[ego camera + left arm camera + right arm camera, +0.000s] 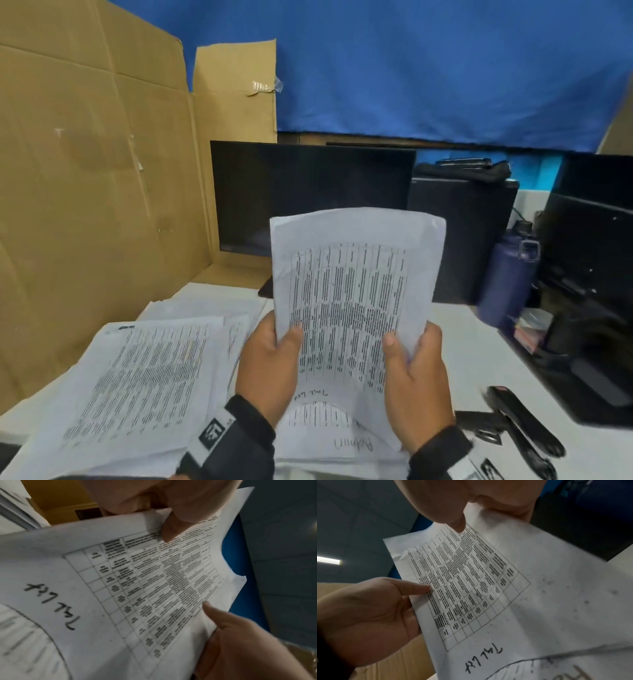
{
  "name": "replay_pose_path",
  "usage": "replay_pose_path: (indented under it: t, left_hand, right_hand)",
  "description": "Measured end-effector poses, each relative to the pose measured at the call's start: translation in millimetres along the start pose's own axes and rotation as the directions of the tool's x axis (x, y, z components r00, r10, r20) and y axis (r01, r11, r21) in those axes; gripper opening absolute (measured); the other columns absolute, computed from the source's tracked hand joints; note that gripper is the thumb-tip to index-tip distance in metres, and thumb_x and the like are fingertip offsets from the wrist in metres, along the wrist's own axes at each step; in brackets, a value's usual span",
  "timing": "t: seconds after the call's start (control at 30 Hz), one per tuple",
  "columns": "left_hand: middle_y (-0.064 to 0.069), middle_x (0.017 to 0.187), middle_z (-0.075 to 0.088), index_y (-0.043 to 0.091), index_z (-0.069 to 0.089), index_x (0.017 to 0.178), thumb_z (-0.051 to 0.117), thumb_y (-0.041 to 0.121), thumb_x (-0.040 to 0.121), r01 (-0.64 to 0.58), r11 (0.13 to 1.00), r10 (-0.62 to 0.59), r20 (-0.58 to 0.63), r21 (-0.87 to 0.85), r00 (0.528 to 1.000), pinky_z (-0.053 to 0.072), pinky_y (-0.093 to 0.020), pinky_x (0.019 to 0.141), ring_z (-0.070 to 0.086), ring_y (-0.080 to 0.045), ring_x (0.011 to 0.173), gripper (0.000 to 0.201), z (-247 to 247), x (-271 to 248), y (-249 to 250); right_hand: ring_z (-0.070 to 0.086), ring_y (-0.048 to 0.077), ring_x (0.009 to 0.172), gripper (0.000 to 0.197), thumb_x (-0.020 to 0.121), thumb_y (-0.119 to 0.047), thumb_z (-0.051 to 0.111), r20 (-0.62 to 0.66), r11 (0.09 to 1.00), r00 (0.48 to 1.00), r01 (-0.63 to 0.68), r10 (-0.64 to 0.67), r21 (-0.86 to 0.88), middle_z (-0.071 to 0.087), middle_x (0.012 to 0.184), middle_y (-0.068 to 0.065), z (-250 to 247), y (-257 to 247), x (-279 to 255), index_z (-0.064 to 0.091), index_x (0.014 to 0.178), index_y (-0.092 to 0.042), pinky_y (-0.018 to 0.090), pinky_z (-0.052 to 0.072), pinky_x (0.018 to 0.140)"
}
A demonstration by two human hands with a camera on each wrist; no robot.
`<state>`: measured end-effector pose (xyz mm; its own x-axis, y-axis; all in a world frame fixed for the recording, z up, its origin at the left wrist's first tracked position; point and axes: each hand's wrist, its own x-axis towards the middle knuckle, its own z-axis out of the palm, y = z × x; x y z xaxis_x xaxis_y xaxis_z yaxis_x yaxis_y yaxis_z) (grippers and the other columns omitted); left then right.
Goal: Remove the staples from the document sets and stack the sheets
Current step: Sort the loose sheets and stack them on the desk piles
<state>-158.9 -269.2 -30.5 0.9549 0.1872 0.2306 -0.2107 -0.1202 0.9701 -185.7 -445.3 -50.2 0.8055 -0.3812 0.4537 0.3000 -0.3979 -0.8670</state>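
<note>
Both hands hold a printed document set (352,291) upright above the desk, its table of text facing me. My left hand (270,359) grips its left edge, thumb on the front, and my right hand (414,373) grips its right edge the same way. The left wrist view shows the sheet (137,588) with both thumbs pressed on the print. The sheet (488,588) fills the right wrist view too. Below the hands lies another sheet (329,442) with handwriting. A pile of loose printed sheets (144,387) spreads on the desk to the left. A black staple remover (524,421) lies at the right.
A dark monitor (308,195) stands behind the held paper, with a large cardboard panel (85,171) on the left. A blue bottle (510,277) and black equipment (589,274) crowd the right side of the white desk (479,342).
</note>
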Motion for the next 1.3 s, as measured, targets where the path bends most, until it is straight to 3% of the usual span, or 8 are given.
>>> replay_pose_path:
  t: [0.1,0.27,0.37,0.5,0.57,0.7,0.93,1.3]
  left_hand:
    - [0.022,0.104,0.074,0.037,0.062,0.117,0.053,0.017,0.103,-0.031,0.998,0.031,-0.01,-0.046,0.999,0.054,-0.035,0.089,0.069,-0.005,0.101,0.026,-5,1,-3]
    - [0.025,0.11,0.072,0.033,0.06,0.121,0.047,0.015,0.106,-0.141,0.987,0.141,-0.012,-0.071,0.99,0.049,-0.025,0.087,0.067,0.003,0.103,0.027,-5,8,8]
    - [0.021,0.11,0.074,0.035,0.061,0.119,0.048,0.021,0.106,-0.158,0.982,0.158,-0.004,-0.106,0.987,0.052,-0.03,0.088,0.068,-0.002,0.105,0.023,-4,14,24]
    - [0.012,0.113,0.076,0.037,0.065,0.115,0.045,0.04,0.097,-0.189,0.975,0.19,-0.001,-0.115,0.982,0.055,-0.049,0.099,0.071,-0.013,0.109,0.027,-7,26,42]
    - [0.009,0.111,0.078,0.034,0.07,0.11,0.045,0.039,0.095,-0.176,0.978,0.177,0.0,-0.114,0.984,0.054,-0.054,0.1,0.072,-0.018,0.108,0.03,-8,32,46]
    - [0.009,0.109,0.079,0.032,0.074,0.103,0.047,0.02,0.104,-0.101,0.979,0.099,-0.019,-0.176,0.995,0.053,-0.053,0.104,0.073,-0.018,0.108,0.03,-9,39,48]
    - [0.011,0.114,0.078,0.032,0.071,0.115,0.044,0.03,0.109,-0.116,0.982,0.119,0.014,-0.151,0.993,0.052,-0.05,0.105,0.071,-0.014,0.112,0.027,-11,35,47]
    - [0.005,0.109,0.08,0.026,0.075,0.108,0.045,0.027,0.109,-0.121,0.974,0.125,0.011,-0.19,0.992,0.055,-0.053,0.101,0.074,-0.018,0.108,0.03,-14,35,49]
  right_hand:
    - [0.058,-0.015,0.098,0.026,0.098,-0.032,0.055,0.021,1.0,1.0,0.0,0.001,-0.016,0.062,0.11,-0.025,-4,-1,0,0.041,0.12,-0.033,0.026,0.049,0.085]
    - [0.061,-0.008,0.097,0.034,0.097,-0.025,0.057,-0.03,0.994,0.994,0.103,-0.104,-0.034,0.062,0.11,-0.025,-13,-24,23,0.041,0.127,-0.03,0.02,0.048,0.078]
    - [0.061,-0.005,0.084,0.025,0.098,-0.025,0.056,-0.072,0.991,0.988,0.133,-0.134,-0.015,0.062,0.099,-0.018,-22,-46,41,0.042,0.118,-0.027,0.024,0.048,0.068]
    - [0.057,-0.014,0.08,0.015,0.1,-0.022,0.054,-0.128,0.988,0.982,0.146,-0.139,0.052,0.058,0.096,-0.018,-30,-68,70,0.045,0.112,-0.022,0.012,0.042,0.066]
    - [0.058,-0.006,0.084,0.008,0.101,-0.027,0.051,-0.133,0.989,0.985,0.123,-0.11,0.087,0.059,0.096,-0.015,-30,-75,81,0.049,0.107,-0.022,0.023,0.046,0.073]
    - [0.06,0.02,0.087,0.037,0.098,-0.045,0.04,-0.137,0.989,0.986,0.11,-0.096,0.098,0.064,0.096,0.008,-24,-80,88,0.057,0.095,-0.012,0.045,0.05,0.084]
    - [0.06,0.033,0.095,0.049,0.102,-0.046,0.034,-0.157,0.992,0.985,0.091,-0.077,0.089,0.064,0.1,0.018,-18,-82,88,0.057,0.097,-0.003,0.047,0.05,0.086]
    - [0.06,0.023,0.083,0.042,0.101,-0.041,0.04,-0.103,0.993,0.994,0.057,-0.047,0.102,0.065,0.095,0.017,-28,-79,95,0.059,0.092,-0.005,0.043,0.051,0.079]
